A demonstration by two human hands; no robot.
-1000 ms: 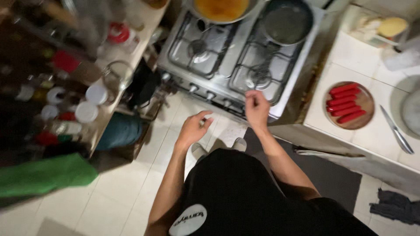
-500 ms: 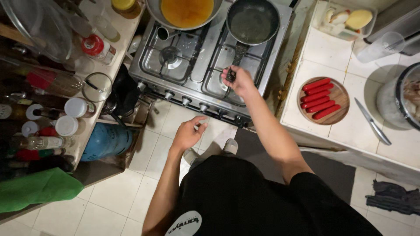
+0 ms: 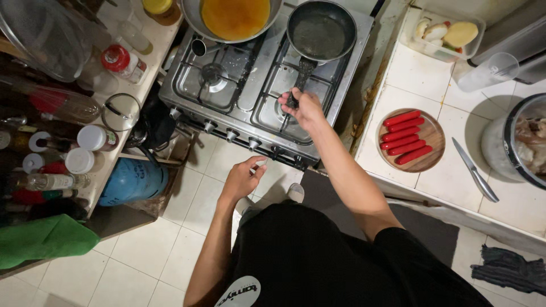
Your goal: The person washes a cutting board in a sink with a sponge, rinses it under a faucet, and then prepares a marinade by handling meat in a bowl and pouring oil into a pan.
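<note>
The right hand (image 3: 307, 107) has its grip clenched around the handle of the small black frying pan (image 3: 321, 29), which sits empty on the back right burner of the gas stove (image 3: 250, 85). The left hand (image 3: 242, 179) hangs free in front of the stove knobs, its grip released and holding nothing. Beside the pan, a larger pan (image 3: 235, 17) holds yellow-orange liquid. On the tiled desk (image 3: 421, 74) to the right, a wooden plate (image 3: 432, 133) carries five red sausages (image 3: 405, 138), a knife (image 3: 475, 169) lies near it, and a clear tub (image 3: 443, 33) holds cut vegetables.
</note>
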